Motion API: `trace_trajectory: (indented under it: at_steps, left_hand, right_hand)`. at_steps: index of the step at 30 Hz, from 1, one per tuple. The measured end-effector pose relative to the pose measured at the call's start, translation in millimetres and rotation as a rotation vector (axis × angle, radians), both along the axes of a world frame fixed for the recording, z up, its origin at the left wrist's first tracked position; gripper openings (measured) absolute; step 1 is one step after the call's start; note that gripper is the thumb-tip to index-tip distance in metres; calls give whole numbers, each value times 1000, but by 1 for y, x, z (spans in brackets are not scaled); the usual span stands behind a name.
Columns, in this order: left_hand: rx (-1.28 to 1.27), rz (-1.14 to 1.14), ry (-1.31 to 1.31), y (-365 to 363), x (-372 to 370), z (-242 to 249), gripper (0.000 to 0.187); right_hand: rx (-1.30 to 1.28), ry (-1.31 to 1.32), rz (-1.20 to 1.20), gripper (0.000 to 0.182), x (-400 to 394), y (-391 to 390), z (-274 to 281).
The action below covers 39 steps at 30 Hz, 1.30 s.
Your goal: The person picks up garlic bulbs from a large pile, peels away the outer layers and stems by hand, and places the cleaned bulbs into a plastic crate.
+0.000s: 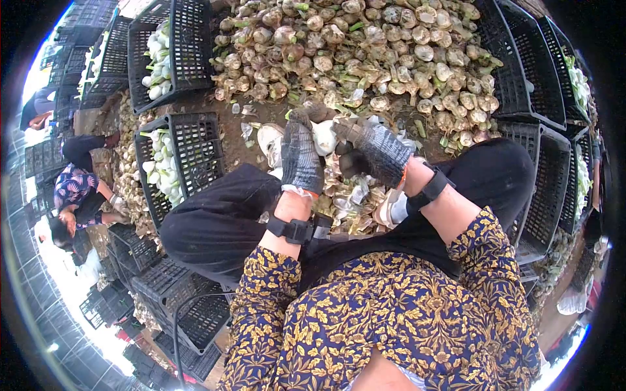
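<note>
A white, peeled garlic bulb (324, 139) sits between my two gloved hands, above my lap. My left hand (301, 155), in a grey knit glove with dark fingers, is closed on its left side. From the right, my right hand (380, 151) reaches the bulb with curled fingers; whatever lies inside them is hidden. Loose garlic skins (349, 195) are heaped on the ground below the hands, between my legs. Beyond my fingers spreads a large pile of unpeeled garlic bulbs (365, 52), brownish and dirty.
Black crates with white bulbs stand at the left, one (195, 146) near my knee and another (189, 45) farther off. More black crates (544, 189) line the right side. Another person (75, 189) sits at far left beside more garlic. Stacked crates (186, 306) stand at lower left.
</note>
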<state>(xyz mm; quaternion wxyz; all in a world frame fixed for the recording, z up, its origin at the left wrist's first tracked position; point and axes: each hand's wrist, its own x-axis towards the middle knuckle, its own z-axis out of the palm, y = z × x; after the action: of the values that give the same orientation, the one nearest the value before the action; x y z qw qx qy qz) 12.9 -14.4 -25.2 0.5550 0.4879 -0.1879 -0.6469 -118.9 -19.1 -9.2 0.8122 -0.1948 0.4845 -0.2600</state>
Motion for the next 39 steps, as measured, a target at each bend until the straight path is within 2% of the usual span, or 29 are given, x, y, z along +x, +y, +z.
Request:
trace_trajectory:
  at_steps: [2, 3, 4, 6, 8, 9, 10, 11, 12, 13, 14, 16, 18, 25, 28, 30, 32, 34, 35, 36, 38, 39]
  left_hand:
    - [188, -43, 132, 1, -3, 20, 38]
    - [122, -155, 189, -1, 4, 11, 41]
    - [121, -151, 189, -3, 2, 9, 41]
    - [220, 81, 152, -5, -3, 5, 44]
    - [249, 78, 226, -6, 3, 5, 46]
    - [223, -53, 307, -2, 10, 7, 46]
    - [194, -187, 389, -1, 13, 9, 46]
    - [192, -188, 391, -3, 9, 6, 46]
    - [186, -91, 283, -3, 3, 0, 47]
    - [179, 5, 174, -4, 0, 0, 48]
    - [180, 4, 174, -3, 0, 1, 48]
    - [239, -62, 228, -3, -1, 6, 48]
    - [244, -16, 171, -4, -3, 9, 48]
    - [256, 46, 300, -8, 4, 6, 47]
    - [273, 117, 360, -7, 4, 4, 45]
    - [271, 168, 432, -9, 6, 3, 45]
    - [246, 107, 298, -8, 10, 0, 42]
    - [210, 87, 276, -8, 11, -15, 43]
    - [194, 92, 198, -9, 12, -20, 42]
    - [174, 98, 119, -9, 13, -27, 41]
    - [186, 107, 77, -11, 11, -24, 38]
    - [214, 119, 66, -13, 12, -28, 39]
  right_hand:
    - [-35, -109, -28, 28, 1, 2, -5]
    - [-35, -110, -25, 28, 0, 2, -6]
    - [-117, -143, -15, 27, -1, 4, -5]
    - [-198, -178, 0, 26, 1, 6, -3]
    - [-224, -104, -68, 33, 3, 7, 1]
    - [-224, -104, -67, 33, 2, 7, 4]
    - [-103, -185, -92, 35, 1, 5, 8]
    - [17, -265, -117, 36, -1, 5, 10]
    - [18, -263, -118, 36, -1, 3, 9]
    - [24, -150, -48, 33, -2, 1, 6]
    - [29, -37, 23, 29, -1, 0, 4]
    - [36, -81, -34, 27, 2, 3, -4]
    - [-26, -191, -100, 26, 3, 6, -7]
    - [-179, -168, 23, 21, 1, 3, 0]
    - [-209, -152, 3, 26, -1, 9, 6]
    - [-811, 383, 30, 31, 0, 10, 9]
    - [-819, 362, 8, 29, 3, 9, 3]
    - [-838, 323, -43, 27, 4, 7, -2]
    - [-999, 458, -30, 20, 2, 7, 0]
    - [-1001, 457, -30, 20, 0, 6, 2]
    - [-1262, 648, 65, 15, 0, 4, 5]
    - [-1252, 613, 55, 14, 1, 6, 6]
